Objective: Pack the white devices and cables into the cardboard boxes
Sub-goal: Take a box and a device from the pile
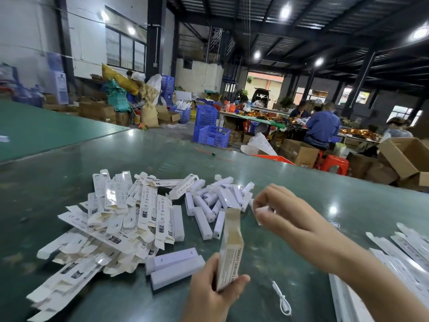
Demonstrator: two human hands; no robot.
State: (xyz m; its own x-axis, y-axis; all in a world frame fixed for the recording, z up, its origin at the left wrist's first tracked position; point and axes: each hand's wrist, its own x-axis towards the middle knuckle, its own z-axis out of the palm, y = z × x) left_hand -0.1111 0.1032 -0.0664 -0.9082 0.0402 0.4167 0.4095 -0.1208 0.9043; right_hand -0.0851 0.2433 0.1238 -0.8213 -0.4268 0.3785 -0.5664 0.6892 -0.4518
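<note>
My left hand (210,290) grips a slim cardboard box (229,251), held upright with its top flap open. My right hand (282,211) hovers just right of the box's open end and pinches a small white item, blurred, between its fingertips. A heap of white stick-shaped devices (216,203) lies beyond the box. To the left spreads a big pile of flat folded cardboard boxes (111,224). Two larger white devices (175,267) lie side by side near my left hand. A white cable (282,298) lies loose on the table under my right forearm.
The green glossy table (301,180) carries more flat white packaging (404,254) at the right edge. Beyond the table are blue crates (210,129), open brown cartons (404,156), red stools (334,165) and seated people (322,126) at another bench.
</note>
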